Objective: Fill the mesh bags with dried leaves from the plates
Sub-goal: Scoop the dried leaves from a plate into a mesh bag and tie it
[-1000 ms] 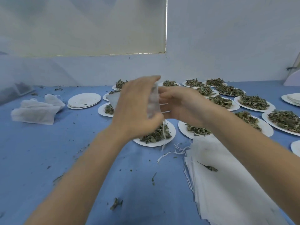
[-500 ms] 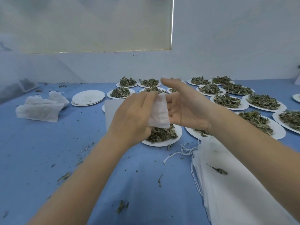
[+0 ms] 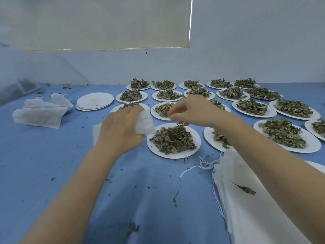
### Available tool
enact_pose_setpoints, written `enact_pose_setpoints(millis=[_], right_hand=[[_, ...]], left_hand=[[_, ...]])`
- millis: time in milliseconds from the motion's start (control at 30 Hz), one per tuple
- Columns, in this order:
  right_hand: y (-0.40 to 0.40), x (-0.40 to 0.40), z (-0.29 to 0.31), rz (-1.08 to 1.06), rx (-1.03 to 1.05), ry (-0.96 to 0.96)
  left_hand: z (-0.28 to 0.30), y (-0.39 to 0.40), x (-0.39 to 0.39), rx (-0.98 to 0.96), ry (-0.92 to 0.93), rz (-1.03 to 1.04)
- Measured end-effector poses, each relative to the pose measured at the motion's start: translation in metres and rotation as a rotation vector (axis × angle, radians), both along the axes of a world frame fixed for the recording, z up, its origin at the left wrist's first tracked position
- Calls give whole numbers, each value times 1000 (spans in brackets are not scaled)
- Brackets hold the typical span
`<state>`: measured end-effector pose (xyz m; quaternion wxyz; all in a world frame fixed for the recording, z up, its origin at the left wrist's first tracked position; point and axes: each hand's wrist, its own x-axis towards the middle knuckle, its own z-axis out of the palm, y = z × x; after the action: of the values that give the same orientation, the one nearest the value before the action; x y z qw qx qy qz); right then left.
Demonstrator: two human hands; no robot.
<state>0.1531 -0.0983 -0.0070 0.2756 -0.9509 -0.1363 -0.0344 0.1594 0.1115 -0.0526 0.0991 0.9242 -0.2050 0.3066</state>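
My left hand [image 3: 121,131] grips a white mesh bag [image 3: 144,123] just left of the nearest plate [image 3: 197,138], and the bag's lower corner reaches that plate's rim. A heap of dried leaves [image 3: 172,140] lies on the plate. Above the heap's far edge hovers my right hand [image 3: 191,111], its fingers curled downward with the tips close to the leaves and nothing visibly held. Several more plates of leaves [image 3: 251,107] stand in rows behind and to the right.
A pile of flat empty mesh bags [image 3: 255,208] with loose drawstrings [image 3: 202,164] lies at the front right. Far left are a stack of empty plates [image 3: 95,101] and a heap of white bags [image 3: 42,110]. Leaf crumbs dot the blue cloth [image 3: 140,191].
Both hands have come down from chest height to the nearest plate. My right hand let go of the bag and moved over the leaves; my left hand keeps the bag.
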Motion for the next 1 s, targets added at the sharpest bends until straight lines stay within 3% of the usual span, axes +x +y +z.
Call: enact_pose_setpoints(millis=[67,167,267,433,733,1000], right_hand=[[11,9,-12,46,-337,25],[24,19,-32,100,-473,129],[28,22,-43,104,-575,84],[27,22,-44,133,-552,-26],[-4,11,-23,-1,-268,-188],[16,6,-22,80,-452,-216]], left_hand=[[-9,5,7,16,72,55],[-22,5,15,18,169,69],[-29,1,22,17,225,47],[-32,-8,30,-20,255,27],[-34,-18,34,-75,285,-24],[-36,-28,31,-114,203,-107]])
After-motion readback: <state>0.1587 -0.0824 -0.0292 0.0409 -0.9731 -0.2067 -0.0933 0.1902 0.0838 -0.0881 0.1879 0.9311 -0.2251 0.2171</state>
